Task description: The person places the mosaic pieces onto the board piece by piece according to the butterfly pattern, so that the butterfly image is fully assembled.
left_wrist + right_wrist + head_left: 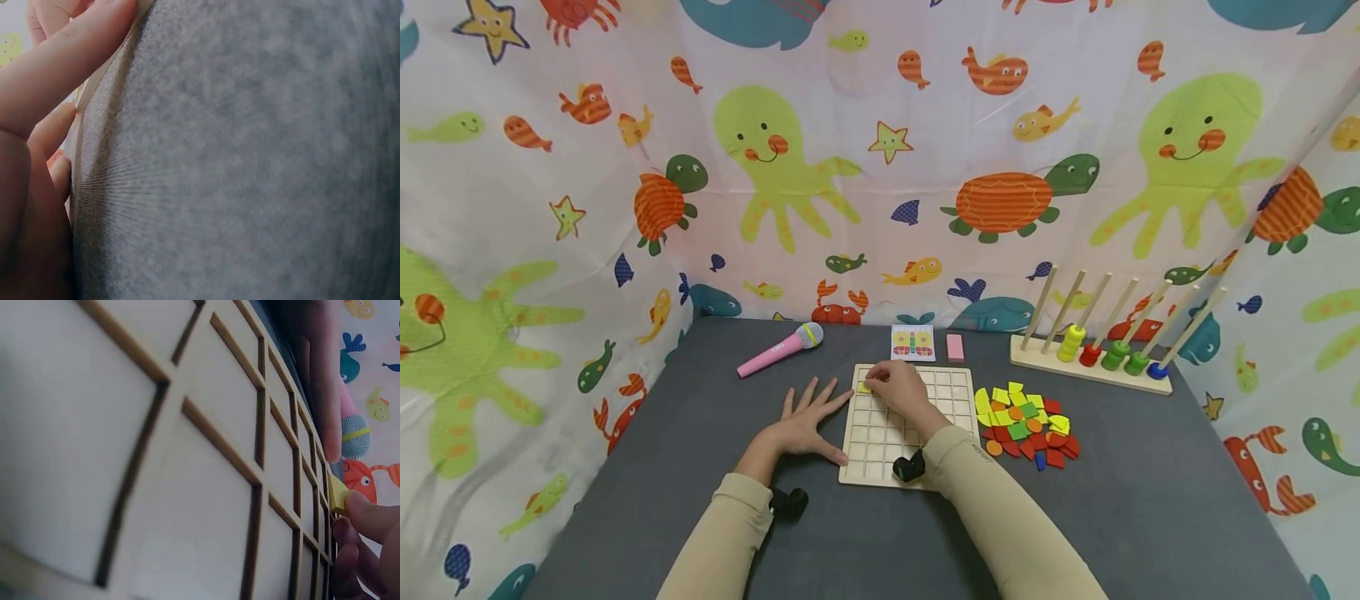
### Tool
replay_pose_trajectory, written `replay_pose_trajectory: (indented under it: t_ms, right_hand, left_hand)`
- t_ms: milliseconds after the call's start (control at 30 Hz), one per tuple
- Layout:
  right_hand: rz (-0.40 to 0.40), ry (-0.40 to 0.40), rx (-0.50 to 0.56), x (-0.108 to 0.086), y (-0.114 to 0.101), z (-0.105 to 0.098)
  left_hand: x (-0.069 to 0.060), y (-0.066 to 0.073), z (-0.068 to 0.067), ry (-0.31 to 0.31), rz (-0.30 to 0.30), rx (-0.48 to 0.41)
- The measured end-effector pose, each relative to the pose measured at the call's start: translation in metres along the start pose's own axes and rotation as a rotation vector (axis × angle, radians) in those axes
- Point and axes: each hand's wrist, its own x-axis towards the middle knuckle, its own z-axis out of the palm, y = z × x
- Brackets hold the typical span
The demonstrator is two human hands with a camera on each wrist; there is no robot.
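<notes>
At 6 o'clock, nearest: tan sleeves over the grey surface, angled inward to a wooden board, clock centre for these notes. Ridged into squares; set square to the person, probably so every cell is reachable. At 9 o'clock the left hand, fingers straight and spread, thumb seemingly against the edge; likely steadying. Right hand over the board, thumb and fingertip pinching a yellow piece near the 10 o'clock corner; cannot tell whether it is seated. Fingertip grip presumably suits something so small. Loose pieces heaped at 3 o'clock, just beside the board; a short carry, I judge. Past the far rim, 12 o'clock: patterned card, likely placed to show beyond the hands. Pink block at 1. Mic at 10, peg stand at 2, both untouched, perhaps set back out of the arms' way. Farthest: sea-creature curtain.
</notes>
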Motion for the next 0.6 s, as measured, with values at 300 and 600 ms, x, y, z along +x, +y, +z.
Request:
replay_pose_trajectory:
  t_ms: [300,600]
  right_hand:
    - [0.016,-0.002,-0.107,0.0013,-0.0033,0.0051]
    - [-0.026,0.042,-0.009,-0.0059,-0.0034,-0.0024]
  left_hand:
    - [-0.0001,0.0039,-0.0043,-0.006,-0.016,0.051]
    - [0.0056,-0.0033,0.0015,-0.005,-0.026,0.053]
